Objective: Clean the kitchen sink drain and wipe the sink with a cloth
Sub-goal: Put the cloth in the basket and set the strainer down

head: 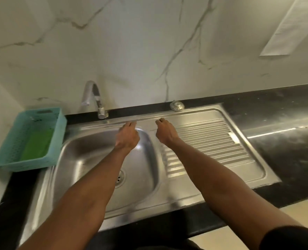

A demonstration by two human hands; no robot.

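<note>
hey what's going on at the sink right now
A person stands at a steel sink with both arms stretched over it. The left hand and right hand hover near the back rim, holding nothing. The drain strainer sits out on the counter behind the drainboard, leaving the drain uncovered. A green cloth lies untouched in the teal basket.

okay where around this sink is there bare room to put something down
Free: the ribbed drainboard right of the right hand, and the black counter beyond it. The basin floor is bare around the drain. Crowded: the back left, with the teal basket, the faucet, and the strainer on the back rim.
</note>
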